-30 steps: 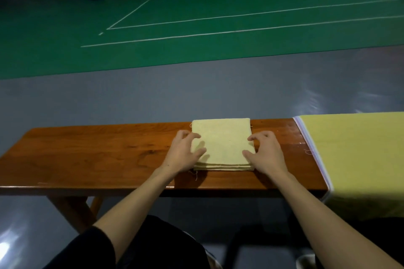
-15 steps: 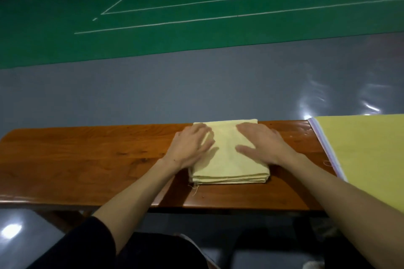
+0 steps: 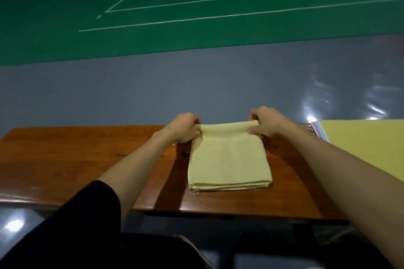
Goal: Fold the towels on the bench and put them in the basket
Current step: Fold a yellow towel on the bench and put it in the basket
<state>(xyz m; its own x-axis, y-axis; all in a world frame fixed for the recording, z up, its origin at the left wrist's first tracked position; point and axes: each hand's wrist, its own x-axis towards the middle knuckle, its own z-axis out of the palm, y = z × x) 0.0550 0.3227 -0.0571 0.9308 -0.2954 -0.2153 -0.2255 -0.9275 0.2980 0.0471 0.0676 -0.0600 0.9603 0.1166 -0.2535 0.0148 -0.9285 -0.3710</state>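
Pale-yellow cloth was pinched at both far corners: the left hand [image 3: 185, 127] gripped the folded towel [image 3: 228, 157] at its far-left corner, the right hand [image 3: 267, 122] at its far-right, lifting that edge slightly, it seemed. The towel's near edge lay flat on the wooden tabletop [image 3: 72, 159]. Further yellow fabric [image 3: 367, 148] covered the tabletop's right end, well apart from the towel.

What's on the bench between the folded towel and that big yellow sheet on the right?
Only bare wood of the bench, crossed by the right forearm above it, separates the towel from the sheet in the head view.
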